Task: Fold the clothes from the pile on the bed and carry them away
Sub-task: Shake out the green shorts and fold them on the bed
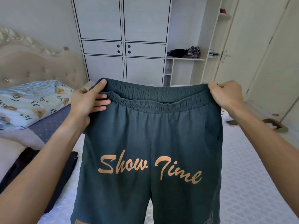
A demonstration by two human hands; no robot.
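Observation:
Dark green shorts [150, 139] with orange "Show Time" lettering hang upright in front of me, held up by the elastic waistband over the bed [252, 183]. My left hand [87, 102] pinches the waistband's left end, thumb on top and fingers inside. At the right end of the waistband, my right hand [226, 94] is closed in a fist on the fabric. The two legs hang down past the bottom of the view. A dark garment [24, 168] lies flat on the bed at the lower left, partly hidden by my left forearm.
A floral quilt [30, 102] lies by the padded headboard [32, 65] on the left. A white wardrobe [123, 38] stands straight ahead, with open shelves holding clothes [186, 53] to its right. A phone [233, 122] lies beyond the bed's right side, near closed doors [252, 54].

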